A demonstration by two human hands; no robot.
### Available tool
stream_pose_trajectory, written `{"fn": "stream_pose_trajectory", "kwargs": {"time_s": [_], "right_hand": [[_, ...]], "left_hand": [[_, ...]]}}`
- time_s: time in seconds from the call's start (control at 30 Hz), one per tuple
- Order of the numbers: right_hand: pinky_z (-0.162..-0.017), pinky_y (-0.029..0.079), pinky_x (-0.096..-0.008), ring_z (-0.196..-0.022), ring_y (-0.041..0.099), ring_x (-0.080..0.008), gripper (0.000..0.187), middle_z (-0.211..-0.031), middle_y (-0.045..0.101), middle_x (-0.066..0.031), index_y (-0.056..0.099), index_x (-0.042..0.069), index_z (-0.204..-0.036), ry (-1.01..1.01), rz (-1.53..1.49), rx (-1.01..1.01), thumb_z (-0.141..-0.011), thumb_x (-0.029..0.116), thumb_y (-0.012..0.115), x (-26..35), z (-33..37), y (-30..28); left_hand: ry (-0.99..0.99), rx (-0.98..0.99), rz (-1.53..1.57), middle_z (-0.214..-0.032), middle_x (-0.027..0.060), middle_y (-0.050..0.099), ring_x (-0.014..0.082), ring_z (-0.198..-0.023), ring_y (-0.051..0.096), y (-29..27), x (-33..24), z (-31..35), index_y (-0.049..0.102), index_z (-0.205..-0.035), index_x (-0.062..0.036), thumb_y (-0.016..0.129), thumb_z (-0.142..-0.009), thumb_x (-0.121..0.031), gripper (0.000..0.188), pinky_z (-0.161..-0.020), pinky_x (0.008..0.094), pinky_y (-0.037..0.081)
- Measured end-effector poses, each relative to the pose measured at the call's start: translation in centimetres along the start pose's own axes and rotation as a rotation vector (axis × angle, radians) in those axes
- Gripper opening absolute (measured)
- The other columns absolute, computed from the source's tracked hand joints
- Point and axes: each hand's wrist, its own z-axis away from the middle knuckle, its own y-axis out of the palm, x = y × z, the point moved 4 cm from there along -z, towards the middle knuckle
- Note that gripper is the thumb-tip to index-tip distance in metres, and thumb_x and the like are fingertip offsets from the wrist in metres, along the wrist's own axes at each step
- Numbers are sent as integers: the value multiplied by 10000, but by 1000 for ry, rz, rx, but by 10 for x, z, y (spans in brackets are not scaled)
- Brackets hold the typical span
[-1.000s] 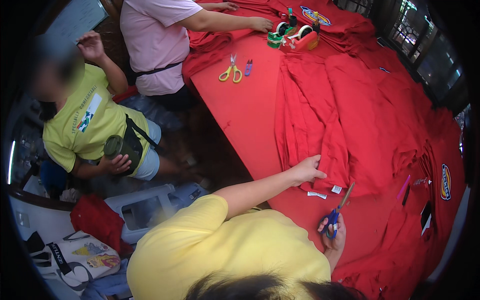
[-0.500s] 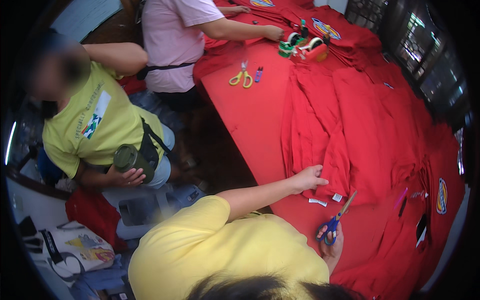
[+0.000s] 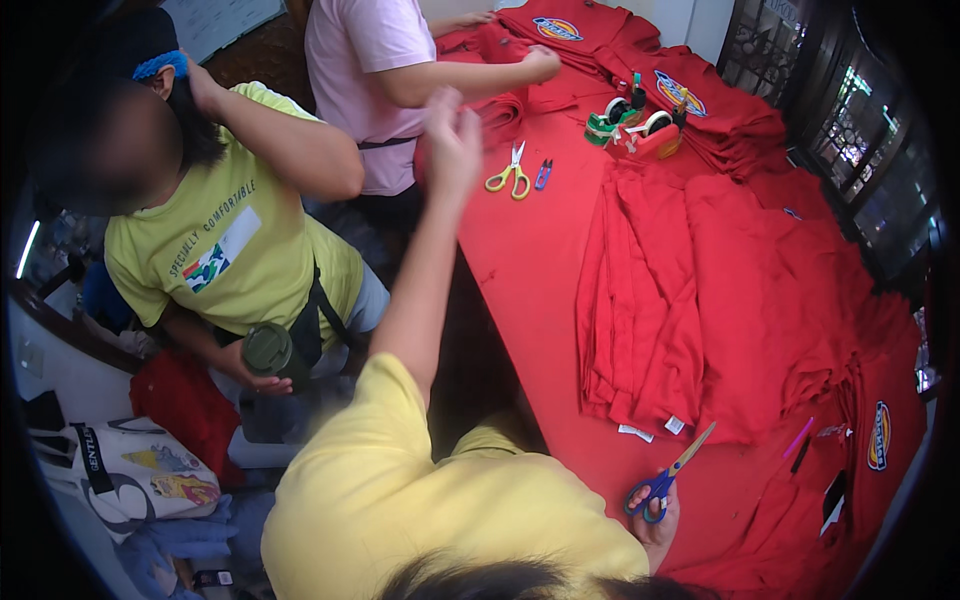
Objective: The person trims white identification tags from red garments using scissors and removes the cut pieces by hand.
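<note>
My left hand (image 3: 453, 150) is raised off the table, slightly blurred, its fingers loosely apart and nothing visible in them. Low over the table's near part, my right hand (image 3: 660, 530) grips blue-handled scissors (image 3: 662, 487) by the finger loops, blades closed and tilted up to the right. Just beyond the blades lies a folded red garment (image 3: 640, 310), with small white labels (image 3: 675, 426) at its near edge. A wider spread of red cloth (image 3: 760, 300) lies against its right side.
On the red tabletop (image 3: 525, 280) lie yellow-handled scissors (image 3: 512, 175) and small blue thread snips (image 3: 543, 174). Tape dispensers (image 3: 640, 130) stand near stacked red garments (image 3: 720, 125). A co-worker in pink (image 3: 365, 80) handles cloth; another in yellow-green (image 3: 240, 210) holds a dark green tumbler (image 3: 270, 350).
My left hand has left the garment's near edge and swung up and left. My right hand keeps the scissors in nearly the same place. The view has shifted slightly.
</note>
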Motion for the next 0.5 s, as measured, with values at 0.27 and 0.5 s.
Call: {"fn": "stream_pose_trajectory", "kwargs": {"time_s": [0.27, 0.5], "right_hand": [[-693, 484, -373, -791, 585, -250, 589, -882, 589, -107, 432, 81, -1290, -7, -20, 35, -778, 93, 723, -6, -6, -14], [-674, 467, -349, -768, 561, -217, 599, -846, 565, -85, 413, 69, -1292, -80, 15, -22, -783, 137, 723, -1, -6, -8]], "left_hand": [[-234, -419, -708, -1498, 188, 211, 388, -1379, 184, -47, 108, -222, 359, -1387, -27, 449, -872, -402, 644, -1089, 552, 201], [-239, -217, -789, -1385, 118, 428, 320, -1259, 414, -82, 135, -287, 427, -1353, -131, 395, -909, -306, 478, -1040, 418, 335]]}}
